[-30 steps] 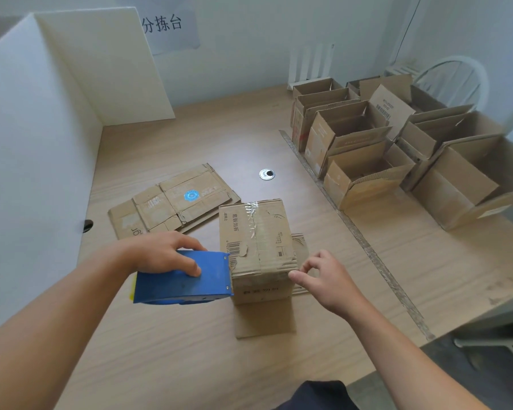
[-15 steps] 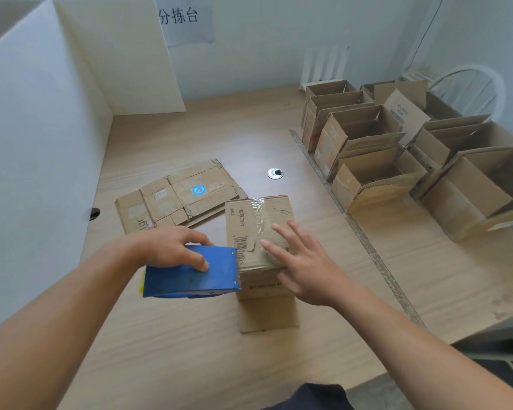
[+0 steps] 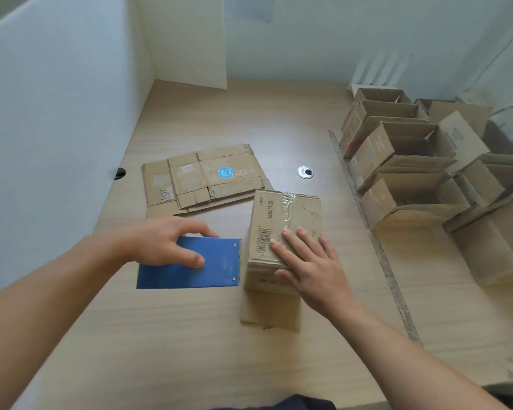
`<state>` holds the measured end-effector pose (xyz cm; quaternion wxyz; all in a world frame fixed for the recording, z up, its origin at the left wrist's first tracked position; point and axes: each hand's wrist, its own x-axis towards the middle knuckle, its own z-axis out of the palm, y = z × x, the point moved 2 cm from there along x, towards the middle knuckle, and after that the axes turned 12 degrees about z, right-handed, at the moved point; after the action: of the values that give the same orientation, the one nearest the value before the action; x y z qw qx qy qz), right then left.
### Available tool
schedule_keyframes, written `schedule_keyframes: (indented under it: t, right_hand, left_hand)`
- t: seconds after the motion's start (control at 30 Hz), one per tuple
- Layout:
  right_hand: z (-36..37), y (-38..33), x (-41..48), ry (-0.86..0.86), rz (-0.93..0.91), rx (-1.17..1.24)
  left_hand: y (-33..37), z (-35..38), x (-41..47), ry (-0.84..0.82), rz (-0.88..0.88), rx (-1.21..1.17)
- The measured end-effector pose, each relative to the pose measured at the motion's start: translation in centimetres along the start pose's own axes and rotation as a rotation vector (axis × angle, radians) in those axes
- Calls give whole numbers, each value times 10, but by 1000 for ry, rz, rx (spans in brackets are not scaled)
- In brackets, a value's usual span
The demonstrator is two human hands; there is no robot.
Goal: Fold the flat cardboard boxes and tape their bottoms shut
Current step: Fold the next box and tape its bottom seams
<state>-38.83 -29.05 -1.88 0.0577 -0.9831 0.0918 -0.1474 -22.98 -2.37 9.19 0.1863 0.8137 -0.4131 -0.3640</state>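
One brown box (image 3: 306, 215), crinkled clear tape (image 3: 289, 206) atop

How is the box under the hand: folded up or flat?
Folded up. The box stands tall with shiny tape across its closed top, and the right hand presses flat on it.

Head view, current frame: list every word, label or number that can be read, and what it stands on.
"套装勿拆": top face of the taped box, beside its barcode.
"lgr", as far as it reads: left end of the flat cardboard.
Too small or blurred: the barcode digits, the blue round sticker, print on the box's near side, the label on an open box's flap.
Cut off: the wall sheet.
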Motion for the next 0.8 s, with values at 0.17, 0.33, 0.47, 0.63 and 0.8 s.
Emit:
schedule_keyframes:
  t: [0.17,0.33,0.47,0.63,0.8]
  right_hand:
    - [2,-1,0,25,-4,-17]
    - [0,-2,0,-27,9,-19]
    - [-4,-4,2,-70,9,6]
    - [-6,-5,5,-115,37,35]
    - [-14,-20,11,-104,64,57]
  left_hand:
    - [-17,-4,-10,36,-41,52]
    - [-18,5,8,94,-66,86]
    - [-13,6,23,139,-44,165]
    - [-1,9,31,186,21,355]
    - [19,19,22,285,72,604]
